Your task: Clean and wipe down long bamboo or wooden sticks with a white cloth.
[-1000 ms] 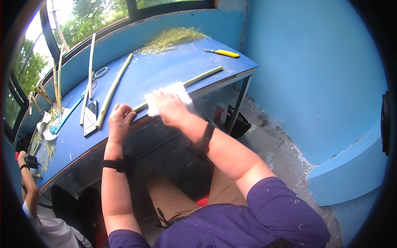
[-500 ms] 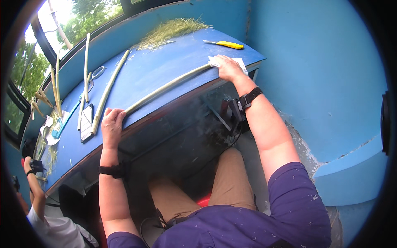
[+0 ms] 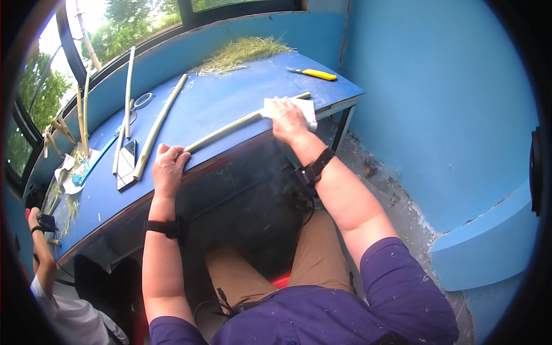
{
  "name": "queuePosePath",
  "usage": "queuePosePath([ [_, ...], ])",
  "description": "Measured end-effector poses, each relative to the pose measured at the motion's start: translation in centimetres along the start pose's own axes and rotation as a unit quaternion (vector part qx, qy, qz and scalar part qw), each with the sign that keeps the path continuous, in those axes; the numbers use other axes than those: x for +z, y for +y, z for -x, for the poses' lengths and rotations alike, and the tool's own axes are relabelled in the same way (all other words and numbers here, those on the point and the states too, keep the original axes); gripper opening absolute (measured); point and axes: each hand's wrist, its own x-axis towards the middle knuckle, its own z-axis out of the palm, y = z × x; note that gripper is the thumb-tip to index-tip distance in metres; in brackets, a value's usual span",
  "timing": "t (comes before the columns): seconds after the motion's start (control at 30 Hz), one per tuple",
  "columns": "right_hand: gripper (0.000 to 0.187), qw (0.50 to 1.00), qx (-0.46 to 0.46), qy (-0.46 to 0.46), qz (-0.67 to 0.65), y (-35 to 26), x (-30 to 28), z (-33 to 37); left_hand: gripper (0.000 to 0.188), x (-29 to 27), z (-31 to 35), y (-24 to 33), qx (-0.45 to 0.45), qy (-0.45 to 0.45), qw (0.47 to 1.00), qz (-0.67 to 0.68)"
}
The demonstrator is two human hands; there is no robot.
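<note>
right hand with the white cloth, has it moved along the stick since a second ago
Yes. The right hand and white cloth slid along the long stick from near the left hand toward the table's right end.

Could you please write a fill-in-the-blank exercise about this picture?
1. The right hand presses a ____ cloth on the long pale green stalk.
2. The left hand holds the stalk's ____ end.
3. The yellow-handled knife lies on the ____ table.

Missing words: white; near; blue
</note>
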Motion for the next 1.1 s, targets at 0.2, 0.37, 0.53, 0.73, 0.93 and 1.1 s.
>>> queuePosePath([
  [0.2,0.039,0.989,-0.115,-0.068,-0.059,-3.6,-1.0,-1.1,0.014,0.0,-0.6,-0.2,0.080,-0.028,0.986,-0.143],
  [0.37,0.033,0.982,-0.139,0.121,-0.026,0.7,-1.3,-3.0,0.012,-1.1,-0.8,-0.9,0.058,-0.023,0.982,-0.180],
  [0.53,0.040,0.993,-0.061,0.104,-0.007,3.6,-1.8,-3.7,0.013,-2.6,-0.3,-2.8,0.057,-0.012,0.986,-0.157],
  [0.73,0.046,0.998,-0.007,-0.056,-0.002,3.9,-0.5,-6.0,0.019,-3.4,0.0,-2.8,-0.046,-0.002,0.993,-0.111],
  [0.93,0.076,0.989,-0.008,-0.133,-0.057,3.2,0.2,-7.8,0.027,-2.5,-0.9,-0.6,-0.167,-0.094,0.980,0.049],
  [1.1,0.055,0.939,0.017,0.039,-0.342,-2.3,1.2,-6.9,0.029,-0.3,-1.1,3.9,-0.156,-0.113,0.974,0.121],
])
